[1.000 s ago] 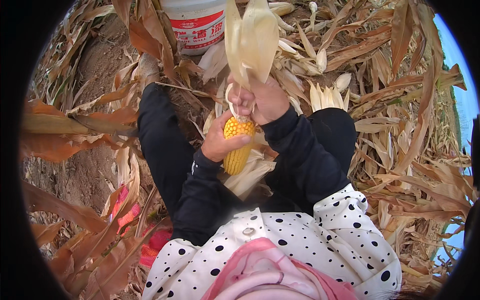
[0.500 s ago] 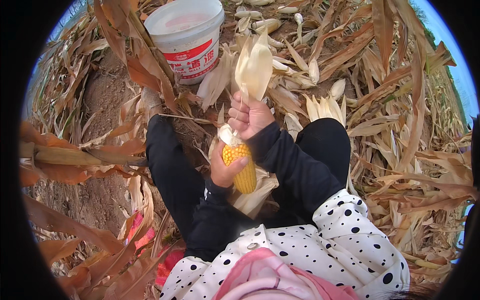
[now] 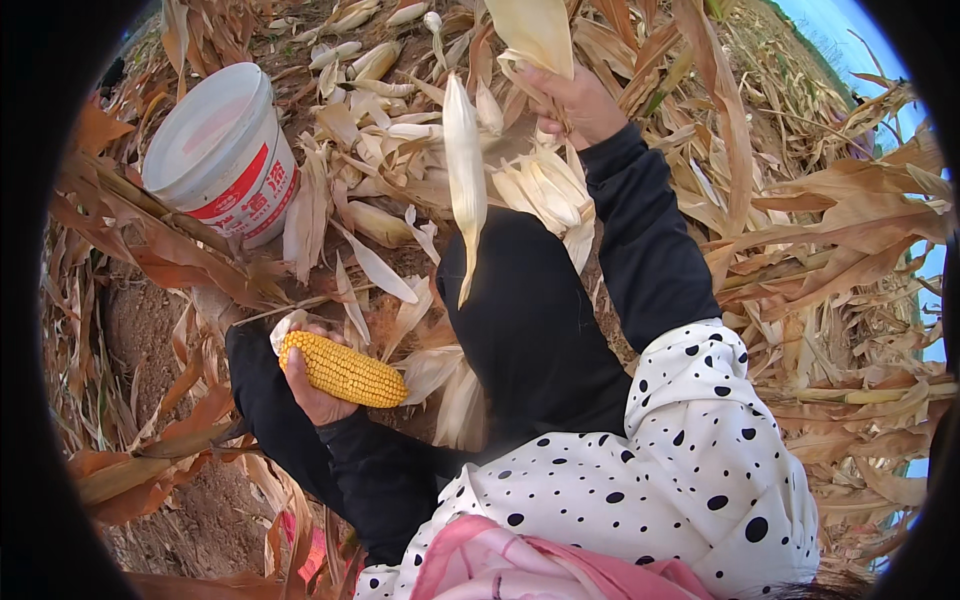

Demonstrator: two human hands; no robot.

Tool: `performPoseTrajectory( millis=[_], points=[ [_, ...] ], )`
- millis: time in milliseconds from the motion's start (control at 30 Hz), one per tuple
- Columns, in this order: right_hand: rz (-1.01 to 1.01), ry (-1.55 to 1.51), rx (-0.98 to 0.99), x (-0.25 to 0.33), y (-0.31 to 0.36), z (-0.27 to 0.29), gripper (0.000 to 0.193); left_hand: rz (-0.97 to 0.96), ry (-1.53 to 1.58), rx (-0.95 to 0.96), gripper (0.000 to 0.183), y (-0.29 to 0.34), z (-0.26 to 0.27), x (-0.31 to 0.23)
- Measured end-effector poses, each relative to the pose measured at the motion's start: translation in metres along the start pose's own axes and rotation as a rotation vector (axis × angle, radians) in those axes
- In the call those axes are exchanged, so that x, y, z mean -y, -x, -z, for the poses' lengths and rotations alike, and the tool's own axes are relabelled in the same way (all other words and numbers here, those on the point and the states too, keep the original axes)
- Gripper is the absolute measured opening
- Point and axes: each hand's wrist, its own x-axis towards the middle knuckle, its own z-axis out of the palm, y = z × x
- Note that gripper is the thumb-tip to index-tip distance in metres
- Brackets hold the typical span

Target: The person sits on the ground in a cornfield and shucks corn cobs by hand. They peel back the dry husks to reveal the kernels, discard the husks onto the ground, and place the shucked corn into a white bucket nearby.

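My left hand (image 3: 318, 390) is closed around a yellow ear of corn (image 3: 355, 373), which lies tilted across it by my left knee. The kernels are bare, with a pale scrap of husk at the upper left end. Farther off, at the top of the view, my right hand (image 3: 580, 105) grips pale dry husk leaves (image 3: 535, 35). A separate long husk leaf (image 3: 465, 165) hangs point-down over my right knee, apart from both hands; whether anything supports it I cannot tell.
A white bucket with a red band (image 3: 222, 192) stands at the far left. Loose husks (image 3: 445, 385) lie between my legs. Beyond them are several husk-wrapped ears (image 3: 375, 62) on the soil. Dry corn stalks and leaves (image 3: 830, 250) cover the right side.
My hands have moved apart: the left brought the ear left and nearer, the right went up and away with husk torn off it. A loose husk leaf now shows between them. The view has shifted.
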Motion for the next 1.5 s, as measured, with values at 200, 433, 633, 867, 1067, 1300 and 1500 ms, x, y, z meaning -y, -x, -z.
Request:
performPoseTrajectory(
  millis=[200,433,633,867,1067,1300,1500],
  points=[
    [-0.276,0.351,-0.412,-0.124,0.007,0.13,0.029,0.05,-0.041,-0.019,0.042,-0.008,0.0,0.014],
    [-0.494,0.045,-0.513,-0.19,0.017,0.156,0.021,0.094,-0.08,-0.051,0.042,-0.01,0.007,0.022],
    [-0.318,-0.064,-0.598,-0.199,0.022,0.168,0.025,0.149,-0.139,-0.028,0.043,-0.01,0.0,0.026],
    [-0.572,0.627,-0.696,-0.263,0.04,0.193,0.03,0.17,-0.134,-0.008,0.043,-0.01,-0.003,0.029],
    [-0.703,0.992,-0.613,-0.267,0.045,0.145,0.083,0.174,-0.153,-0.052,0.043,-0.006,0.002,0.024],
    [-0.516,0.659,-0.757,-0.295,0.053,0.157,0.056,0.204,-0.129,-0.029,0.044,-0.01,-0.001,0.031],
    [-0.619,0.127,-0.772,-0.278,0.059,0.153,0.024,0.193,-0.157,-0.044,0.045,-0.007,-0.003,0.031]
  ],
)
